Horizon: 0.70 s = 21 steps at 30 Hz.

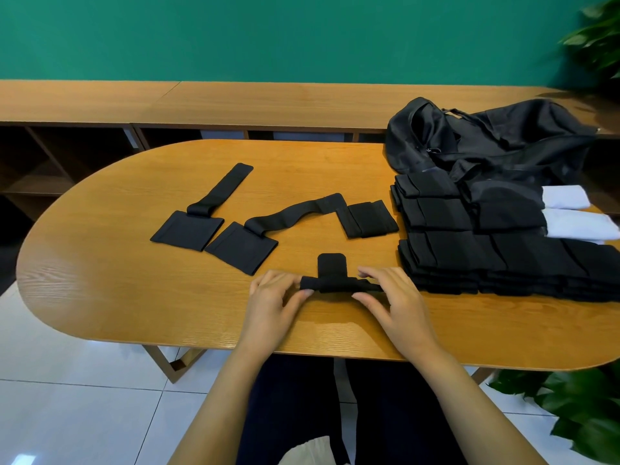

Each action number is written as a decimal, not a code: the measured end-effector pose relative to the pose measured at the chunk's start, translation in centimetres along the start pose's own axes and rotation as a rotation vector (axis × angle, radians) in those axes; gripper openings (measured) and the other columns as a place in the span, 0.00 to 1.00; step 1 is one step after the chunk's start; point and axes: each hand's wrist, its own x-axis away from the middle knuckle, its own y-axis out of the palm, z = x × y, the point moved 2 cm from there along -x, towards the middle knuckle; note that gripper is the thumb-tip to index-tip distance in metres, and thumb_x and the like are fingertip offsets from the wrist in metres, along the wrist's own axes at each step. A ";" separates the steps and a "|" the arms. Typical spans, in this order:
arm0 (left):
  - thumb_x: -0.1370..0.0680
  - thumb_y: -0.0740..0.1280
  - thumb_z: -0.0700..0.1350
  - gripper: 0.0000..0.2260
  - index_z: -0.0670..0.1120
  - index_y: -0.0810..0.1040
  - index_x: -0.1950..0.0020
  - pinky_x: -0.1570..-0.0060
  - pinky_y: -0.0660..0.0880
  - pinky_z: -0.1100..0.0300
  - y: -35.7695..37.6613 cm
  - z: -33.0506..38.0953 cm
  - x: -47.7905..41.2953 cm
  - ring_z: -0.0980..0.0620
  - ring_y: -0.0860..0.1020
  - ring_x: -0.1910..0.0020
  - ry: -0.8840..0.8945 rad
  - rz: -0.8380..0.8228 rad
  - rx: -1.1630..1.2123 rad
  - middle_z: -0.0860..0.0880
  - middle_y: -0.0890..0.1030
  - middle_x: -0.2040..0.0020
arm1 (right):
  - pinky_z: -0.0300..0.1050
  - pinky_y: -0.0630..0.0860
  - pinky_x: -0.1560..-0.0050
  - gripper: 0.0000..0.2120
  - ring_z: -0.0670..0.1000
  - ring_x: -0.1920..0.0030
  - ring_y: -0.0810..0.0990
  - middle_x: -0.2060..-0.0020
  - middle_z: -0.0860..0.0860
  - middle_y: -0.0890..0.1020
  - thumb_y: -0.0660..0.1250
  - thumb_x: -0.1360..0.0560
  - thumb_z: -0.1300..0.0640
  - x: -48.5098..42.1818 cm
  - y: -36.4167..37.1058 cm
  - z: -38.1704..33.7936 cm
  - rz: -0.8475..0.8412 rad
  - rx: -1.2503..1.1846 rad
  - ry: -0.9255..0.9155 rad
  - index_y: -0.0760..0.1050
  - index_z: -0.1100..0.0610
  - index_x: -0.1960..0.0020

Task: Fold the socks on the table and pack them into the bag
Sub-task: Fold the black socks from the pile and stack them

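Black sock [335, 281] at 6 o'clock on desk [100, 263], half rolled, tab sticking up toward 12. Pinched at either end between thumb and fingers of left hand [271, 297] and right hand [394, 297]. Judged light, soft, limp, apt to unroll; best held at both roll ends. Folded stack [486, 256] at 3 o'clock, bag [486, 135] at 1 o'clock, loose socks [214, 203] near 10. Bag opening not made out. Fold lines and stack count lost in black on black. White pieces [570, 213] part covered.
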 end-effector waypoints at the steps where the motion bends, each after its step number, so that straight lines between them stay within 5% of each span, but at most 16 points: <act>1: 0.24 0.69 0.48 0.03 0.56 0.78 0.54 0.41 0.59 0.66 -0.1 0.0 0.0 0.66 0.70 0.47 -0.015 0.002 0.014 0.65 0.75 0.54 | 0.32 0.66 0.44 0.24 0.37 0.43 0.71 0.45 0.42 0.76 0.59 0.23 0.39 0.0 0.0 0.0 -0.008 -0.024 0.034 0.73 0.51 0.33; 4: 0.24 0.70 0.47 0.07 0.58 0.74 0.56 0.42 0.61 0.63 -0.2 0.2 0.0 0.68 0.69 0.47 -0.054 0.019 0.052 0.62 0.74 0.56 | 0.34 0.70 0.48 0.24 0.40 0.47 0.74 0.48 0.42 0.74 0.60 0.23 0.44 -0.1 0.1 0.1 -0.014 -0.040 0.096 0.65 0.47 0.28; 6: 0.25 0.68 0.52 0.07 0.58 0.75 0.48 0.38 0.62 0.59 -0.1 0.1 0.0 0.64 0.71 0.47 -0.075 0.037 0.072 0.59 0.76 0.56 | 0.36 0.72 0.49 0.25 0.41 0.49 0.74 0.50 0.42 0.74 0.63 0.22 0.50 0.0 0.1 0.1 -0.008 -0.053 0.130 0.60 0.45 0.28; 9: 0.27 0.63 0.61 0.24 0.60 0.66 0.31 0.33 0.57 0.62 0.0 0.0 0.2 0.61 0.74 0.45 -0.099 0.014 0.117 0.60 0.80 0.59 | 0.34 0.73 0.53 0.28 0.42 0.54 0.76 0.55 0.42 0.76 0.61 0.23 0.46 0.1 0.0 0.2 0.023 -0.066 0.145 0.54 0.44 0.27; 12: 0.27 0.65 0.61 0.32 0.59 0.59 0.25 0.32 0.56 0.61 0.1 0.0 0.1 0.59 0.76 0.47 -0.154 -0.014 0.131 0.60 0.80 0.59 | 0.33 0.72 0.54 0.30 0.42 0.54 0.76 0.54 0.44 0.77 0.58 0.24 0.43 0.2 0.2 0.2 0.028 -0.059 0.145 0.53 0.45 0.25; 16: 0.29 0.68 0.65 0.31 0.57 0.68 0.28 0.38 0.62 0.57 -0.1 0.3 0.0 0.60 0.72 0.50 -0.120 0.010 0.011 0.58 0.75 0.57 | 0.32 0.68 0.48 0.28 0.41 0.42 0.71 0.40 0.47 0.74 0.55 0.22 0.43 0.1 0.4 0.2 0.019 0.025 0.103 0.61 0.52 0.25; 21: 0.32 0.67 0.68 0.27 0.60 0.74 0.36 0.31 0.56 0.54 0.1 0.4 0.0 0.63 0.64 0.34 -0.014 -0.153 -0.056 0.63 0.71 0.37 | 0.37 0.69 0.40 0.22 0.39 0.36 0.64 0.35 0.51 0.73 0.60 0.20 0.50 -0.1 0.7 0.2 -0.010 0.088 0.080 0.68 0.56 0.29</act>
